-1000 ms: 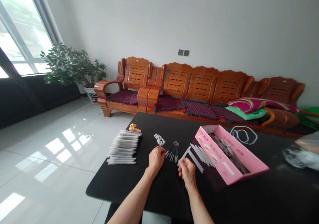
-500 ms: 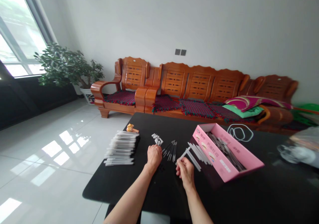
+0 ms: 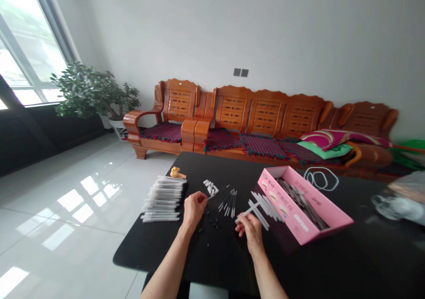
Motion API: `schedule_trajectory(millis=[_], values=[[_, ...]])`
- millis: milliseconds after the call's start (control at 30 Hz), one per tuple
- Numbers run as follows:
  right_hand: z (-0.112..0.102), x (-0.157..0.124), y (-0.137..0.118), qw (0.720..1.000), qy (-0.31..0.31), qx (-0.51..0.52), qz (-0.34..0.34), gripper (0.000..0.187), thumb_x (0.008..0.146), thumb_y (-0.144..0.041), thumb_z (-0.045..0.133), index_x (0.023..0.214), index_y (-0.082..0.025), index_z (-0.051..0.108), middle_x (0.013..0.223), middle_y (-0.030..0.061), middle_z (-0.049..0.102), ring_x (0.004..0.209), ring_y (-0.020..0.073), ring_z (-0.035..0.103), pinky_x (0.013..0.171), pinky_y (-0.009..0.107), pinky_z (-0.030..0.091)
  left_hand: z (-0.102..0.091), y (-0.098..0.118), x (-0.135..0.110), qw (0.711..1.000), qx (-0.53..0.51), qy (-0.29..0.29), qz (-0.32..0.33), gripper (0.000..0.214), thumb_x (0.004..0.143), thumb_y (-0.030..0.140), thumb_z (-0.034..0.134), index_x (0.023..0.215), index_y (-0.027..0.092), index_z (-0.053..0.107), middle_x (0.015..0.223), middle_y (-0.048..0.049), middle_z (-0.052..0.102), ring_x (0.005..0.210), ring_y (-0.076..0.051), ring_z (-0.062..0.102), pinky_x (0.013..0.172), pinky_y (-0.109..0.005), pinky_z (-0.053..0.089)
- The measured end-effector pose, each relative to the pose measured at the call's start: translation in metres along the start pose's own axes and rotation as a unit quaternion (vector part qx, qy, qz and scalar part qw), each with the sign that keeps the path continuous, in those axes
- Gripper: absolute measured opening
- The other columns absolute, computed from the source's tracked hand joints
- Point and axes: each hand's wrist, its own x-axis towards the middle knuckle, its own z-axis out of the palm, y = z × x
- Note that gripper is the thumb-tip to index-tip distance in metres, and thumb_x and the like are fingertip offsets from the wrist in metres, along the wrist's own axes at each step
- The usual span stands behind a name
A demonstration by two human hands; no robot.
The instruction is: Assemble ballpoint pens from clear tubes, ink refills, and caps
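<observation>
My left hand [image 3: 195, 208] is closed on a thin pen refill [image 3: 219, 192], whose tip points up and to the right. In my right hand [image 3: 249, 229] is a translucent white pen barrel [image 3: 249, 210], pinched near its lower end and slanting up to the right. Between the hands several dark-tipped refills [image 3: 229, 203] lie fanned out. Small white pen parts [image 3: 210, 187] sit in a cluster beyond my left hand, and small black pieces [image 3: 215, 223] are scattered nearer me. More loose white barrels [image 3: 269, 207] lie beyond my right hand.
Pens with black ends [image 3: 164, 199] form a row on the left of the black table [image 3: 159, 250], a small yellow figure [image 3: 175, 172] behind them. A pink box [image 3: 300, 208] of grey sticks stands right, near white loops [image 3: 320, 178] and a plastic bag [image 3: 407, 197].
My left hand has moved left, away from the white parts, drawing a refill into view and uncovering the black pieces. My right hand still holds the barrel, nearly in place.
</observation>
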Motion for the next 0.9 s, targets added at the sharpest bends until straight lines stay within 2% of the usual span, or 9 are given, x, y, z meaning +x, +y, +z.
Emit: schedule_trajectory(millis=[67, 167, 267, 500, 900], values=[[0.002, 0.001, -0.004, 0.999, 0.015, 0.043, 0.016, 0.034, 0.065, -0.04, 0.076, 0.079, -0.013, 0.061, 0.054, 0.0015, 0.066, 0.04, 0.0156, 0.061, 0.031, 0.019, 0.04, -0.006, -0.007, -0.004, 0.996, -0.088, -0.021, -0.006, 0.013, 0.07, 0.021, 0.061, 0.076, 0.018, 0.072, 0.063, -0.0001, 0.068, 0.06, -0.014, 0.06, 0.059, -0.023, 0.039], [0.006, 0.003, -0.013, 0.992, 0.031, 0.117, 0.031, 0.038, 0.062, -0.038, 0.081, 0.082, -0.014, 0.059, 0.058, 0.0036, 0.07, 0.046, 0.0186, 0.066, 0.035, 0.021, 0.048, -0.007, -0.017, -0.009, 0.974, -0.214, -0.069, -0.031, 0.02, 0.068, 0.025, 0.063, 0.081, 0.015, 0.073, 0.063, -0.0015, 0.067, 0.058, -0.015, 0.059, 0.056, -0.023, 0.04], [0.008, 0.006, -0.026, 0.983, 0.036, 0.179, 0.032, 0.04, 0.06, -0.034, 0.085, 0.086, -0.014, 0.061, 0.066, 0.0065, 0.074, 0.056, 0.0206, 0.071, 0.044, 0.024, 0.055, -0.01, -0.018, -0.015, 0.952, -0.288, -0.097, -0.038, 0.021, 0.066, 0.027, 0.064, 0.079, 0.013, 0.073, 0.063, -0.0025, 0.067, 0.058, -0.014, 0.058, 0.057, -0.023, 0.041], [0.008, 0.01, -0.047, 0.977, 0.049, 0.205, 0.012, 0.039, 0.061, -0.032, 0.086, 0.088, -0.014, 0.065, 0.073, 0.0067, 0.076, 0.066, 0.0224, 0.074, 0.055, 0.028, 0.06, -0.021, -0.005, -0.027, 0.942, -0.309, -0.128, -0.031, 0.018, 0.065, 0.026, 0.064, 0.074, 0.013, 0.071, 0.064, -0.0037, 0.066, 0.059, -0.014, 0.057, 0.059, -0.023, 0.041], [0.011, 0.006, -0.049, 0.976, 0.025, 0.215, 0.023, 0.038, 0.06, -0.031, 0.087, 0.087, -0.014, 0.065, 0.071, 0.0066, 0.076, 0.062, 0.0215, 0.073, 0.052, 0.027, 0.06, -0.017, -0.005, -0.028, 0.934, -0.327, -0.144, -0.023, 0.012, 0.066, 0.02, 0.064, 0.074, 0.013, 0.071, 0.059, -0.0009, 0.063, 0.055, -0.01, 0.053, 0.055, -0.02, 0.037]])
